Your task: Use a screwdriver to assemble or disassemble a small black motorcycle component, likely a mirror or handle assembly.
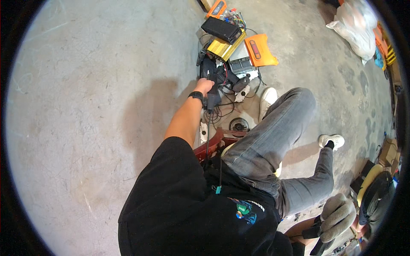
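Note:
Out in front, my left hand [205, 86], bare with a black band at the wrist, is closed around a long black corded tool [212, 94]. Its exact kind is hard to make out. From its lower end a black cord [208, 132] runs down toward my lap. At the lower right, my right hand [338, 217] wears a thick grey glove, its fingers curled around a black object [314, 231] that is mostly covered. Just beyond my left hand lies a heap of black parts and cables, with a black cylindrical part [241, 84] on its right side.
Farther up the pile are a black box [221, 30], a gold metal case [226, 45], a silver finned unit [241, 64] and an orange casing [261, 50]. Between my knees and the pile sit a round dark disc [238, 125] and red metal piece [213, 143]. A white bag [355, 30] lies far right; another person [378, 200] is lower right.

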A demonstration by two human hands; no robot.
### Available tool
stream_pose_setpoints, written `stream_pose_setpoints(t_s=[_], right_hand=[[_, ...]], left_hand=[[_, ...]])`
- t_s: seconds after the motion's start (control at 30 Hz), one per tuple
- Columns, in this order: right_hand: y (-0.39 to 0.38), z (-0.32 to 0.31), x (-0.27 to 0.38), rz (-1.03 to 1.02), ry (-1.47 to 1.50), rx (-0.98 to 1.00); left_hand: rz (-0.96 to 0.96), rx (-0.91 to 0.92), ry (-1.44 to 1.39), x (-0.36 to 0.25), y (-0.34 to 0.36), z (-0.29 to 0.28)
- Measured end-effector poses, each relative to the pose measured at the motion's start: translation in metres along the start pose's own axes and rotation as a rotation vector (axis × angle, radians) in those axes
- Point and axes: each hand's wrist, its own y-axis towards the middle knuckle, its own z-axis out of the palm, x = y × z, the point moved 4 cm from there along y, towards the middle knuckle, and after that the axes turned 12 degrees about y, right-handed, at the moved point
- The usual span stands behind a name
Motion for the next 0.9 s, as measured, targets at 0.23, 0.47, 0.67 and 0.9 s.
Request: stream_pose_setpoints(t_s=[0.23, 0.47, 0.67, 0.9], right_hand=[[-0.007, 0.003, 0.003, 0.005, -0.023, -0.041], [0.0, -0.001, -0.003, -0.061, -0.05, 0.0], [-0.008, -0.004, -0.002, -0.032, -0.047, -0.005], [-0.005, 0.002, -0.01, -0.045, 0.003, -0.07]], left_hand=[[-0.022, -0.027, 0.132, -0.006, -0.006, 0.001], [-0.011, -0.045, 0.068, 0.022, 0.024, -0.004], [-0.034, -0.019, 0.101, 0.016, 0.028, 0.003], [-0.059, -0.045, 0.102, 0.009, 0.008, -0.001]])
